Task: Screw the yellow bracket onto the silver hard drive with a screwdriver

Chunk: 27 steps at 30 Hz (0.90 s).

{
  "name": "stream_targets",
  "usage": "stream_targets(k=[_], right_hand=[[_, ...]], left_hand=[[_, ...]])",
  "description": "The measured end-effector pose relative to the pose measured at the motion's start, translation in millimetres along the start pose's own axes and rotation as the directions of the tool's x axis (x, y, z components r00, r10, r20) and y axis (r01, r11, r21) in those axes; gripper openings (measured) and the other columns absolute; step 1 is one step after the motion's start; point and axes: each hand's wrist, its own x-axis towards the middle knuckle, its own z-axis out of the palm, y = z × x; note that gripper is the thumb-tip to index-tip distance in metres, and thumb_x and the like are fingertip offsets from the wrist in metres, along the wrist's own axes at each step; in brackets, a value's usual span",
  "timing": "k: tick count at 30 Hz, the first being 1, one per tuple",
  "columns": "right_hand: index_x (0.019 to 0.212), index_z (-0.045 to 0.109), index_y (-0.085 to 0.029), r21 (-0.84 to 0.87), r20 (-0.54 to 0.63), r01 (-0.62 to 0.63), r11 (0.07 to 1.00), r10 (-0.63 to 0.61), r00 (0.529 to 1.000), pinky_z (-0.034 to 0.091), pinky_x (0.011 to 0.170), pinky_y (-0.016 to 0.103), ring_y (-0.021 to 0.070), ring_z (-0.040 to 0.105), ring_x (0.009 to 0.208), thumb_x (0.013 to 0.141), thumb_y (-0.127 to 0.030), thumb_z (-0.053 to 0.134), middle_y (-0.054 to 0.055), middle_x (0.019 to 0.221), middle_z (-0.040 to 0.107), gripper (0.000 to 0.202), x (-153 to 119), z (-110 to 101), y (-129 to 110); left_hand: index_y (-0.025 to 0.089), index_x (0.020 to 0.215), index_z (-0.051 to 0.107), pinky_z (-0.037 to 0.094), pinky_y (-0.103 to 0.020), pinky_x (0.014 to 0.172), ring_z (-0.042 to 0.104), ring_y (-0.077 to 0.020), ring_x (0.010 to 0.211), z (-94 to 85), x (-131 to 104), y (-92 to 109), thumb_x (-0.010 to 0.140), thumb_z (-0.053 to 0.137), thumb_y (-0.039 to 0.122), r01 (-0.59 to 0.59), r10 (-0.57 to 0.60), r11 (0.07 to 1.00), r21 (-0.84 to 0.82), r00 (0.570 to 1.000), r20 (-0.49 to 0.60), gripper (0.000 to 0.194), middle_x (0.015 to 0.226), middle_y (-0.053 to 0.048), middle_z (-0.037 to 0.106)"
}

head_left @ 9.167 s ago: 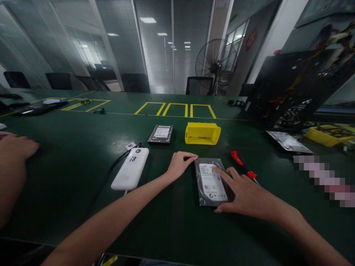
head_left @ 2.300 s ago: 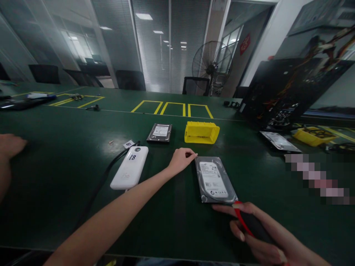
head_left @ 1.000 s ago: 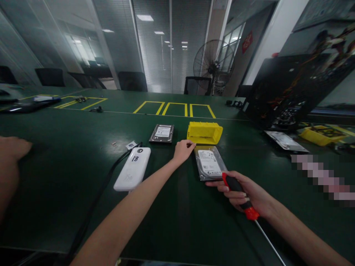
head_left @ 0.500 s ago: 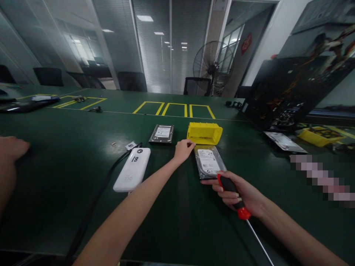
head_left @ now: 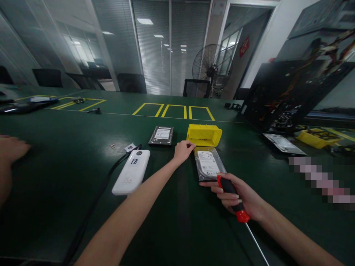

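Hard drive (head_left: pixel 208 162): is lying label-up between the hands, just in front of the yellow bin (head_left: pixel 204 128).
Left hand (head_left: pixel 183 152): thumb and fingertips are meeting at the far left corner; whether they are gripping it cannot be told.
Right hand (head_left: pixel 241 195): fingers are clamping the screwdriver (head_left: pixel 230 186) by its handle, shaft pointing nearward.

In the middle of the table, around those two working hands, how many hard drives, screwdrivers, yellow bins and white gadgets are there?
Hard drives: 2
Screwdriver: 1
Yellow bin: 1
White gadget marked 18: 1
Total: 5
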Motion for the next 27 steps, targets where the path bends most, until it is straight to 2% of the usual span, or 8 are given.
stream_targets(k=[11, 15, 18, 21, 23, 24, 25, 27], right_hand=[[0.125, 0.043, -0.003, -0.080, 0.039, 0.009, 0.997, -0.006, 0.999, 0.025, 0.031, 0.009, -0.0024, 0.029, 0.034, 0.089, -0.033, 0.044, -0.003, 0.064, 0.050, 0.046, -2, -2, 3], [0.112, 0.051, -0.007, -0.173, 0.052, 0.027, 0.984, -0.019, 0.998, 0.022, 0.031, 0.008, -0.0038, 0.024, 0.034, 0.086, -0.036, 0.049, -0.004, 0.063, 0.048, 0.039, -4, -11, -1], [0.100, 0.056, -0.011, -0.256, 0.072, 0.124, 0.959, -0.109, 0.991, 0.019, 0.030, 0.008, -0.0042, 0.017, 0.033, 0.083, -0.036, 0.054, -0.007, 0.060, 0.044, 0.030, -15, -9, -13], [0.099, 0.058, -0.016, -0.385, 0.066, 0.282, 0.879, -0.278, 0.958, 0.020, 0.031, 0.010, -0.0026, 0.017, 0.035, 0.080, -0.030, 0.058, -0.007, 0.059, 0.041, 0.024, -31, 18, -38], [0.098, 0.059, -0.018, -0.480, 0.056, 0.453, 0.752, -0.489, 0.871, 0.024, 0.034, 0.013, -0.0001, 0.023, 0.040, 0.076, -0.023, 0.058, -0.005, 0.062, 0.042, 0.022, -36, 47, -62], [0.094, 0.060, -0.018, -0.495, 0.084, 0.570, 0.657, -0.616, 0.783, 0.026, 0.034, 0.014, 0.0013, 0.027, 0.041, 0.074, -0.021, 0.058, -0.004, 0.063, 0.042, 0.020, -36, 62, -76], [0.089, 0.060, -0.018, -0.503, 0.117, 0.663, 0.555, -0.717, 0.688, 0.029, 0.037, 0.016, 0.0029, 0.032, 0.044, 0.072, -0.020, 0.057, -0.003, 0.063, 0.042, 0.017, -32, 76, -91], [0.078, 0.056, -0.020, -0.491, 0.185, 0.829, 0.267, -0.898, 0.399, 0.037, 0.045, 0.020, 0.0059, 0.041, 0.051, 0.070, -0.018, 0.057, -0.002, 0.066, 0.045, 0.008, -15, 96, -119]], left_hand=[[0.018, 0.084, 0.072, 0.048, -0.026, 0.069, 0.067, -0.0203, 0.085, 3.5, -2, -4, 0.085, 0.056, 0.033, -0.039, 0.039, 0.999, 0.002, 0.998, -0.043, 0.022, 0.091, -0.006, 0.073], [0.018, 0.084, 0.073, 0.048, -0.027, 0.070, 0.067, -0.0205, 0.085, 1.3, -1, -4, 0.086, 0.055, 0.033, -0.031, 0.031, 1.000, -0.007, 0.999, -0.024, 0.023, 0.091, -0.005, 0.073], [0.017, 0.085, 0.073, 0.049, -0.025, 0.071, 0.067, -0.0197, 0.087, -1.2, -1, -3, 0.086, 0.056, 0.032, -0.017, 0.017, 0.999, -0.036, 1.000, 0.007, 0.023, 0.093, -0.006, 0.073], [0.016, 0.088, 0.073, 0.049, -0.025, 0.073, 0.067, -0.0196, 0.089, -3.3, 0, -1, 0.086, 0.057, 0.030, -0.003, 0.004, 0.999, -0.039, 1.000, 0.028, 0.022, 0.097, -0.007, 0.072], [0.016, 0.089, 0.073, 0.049, -0.025, 0.074, 0.067, -0.0197, 0.089, -4.3, 0, 1, 0.086, 0.058, 0.030, 0.021, -0.021, 1.000, -0.016, 0.999, 0.032, 0.022, 0.097, -0.007, 0.072], [0.016, 0.089, 0.074, 0.049, -0.025, 0.074, 0.067, -0.0197, 0.089, -4.7, 0, 1, 0.086, 0.058, 0.031, 0.034, -0.034, 0.999, -0.004, 0.999, 0.033, 0.022, 0.095, -0.007, 0.072], [0.016, 0.090, 0.074, 0.049, -0.024, 0.074, 0.067, -0.0196, 0.088, -5.0, -1, 2, 0.086, 0.058, 0.031, 0.046, -0.046, 0.999, 0.004, 0.998, 0.035, 0.023, 0.094, -0.007, 0.073], [0.016, 0.091, 0.074, 0.050, -0.024, 0.073, 0.067, -0.0194, 0.087, -5.6, -2, 1, 0.086, 0.057, 0.031, 0.058, -0.058, 0.998, 0.001, 0.997, 0.041, 0.023, 0.093, -0.006, 0.073]])
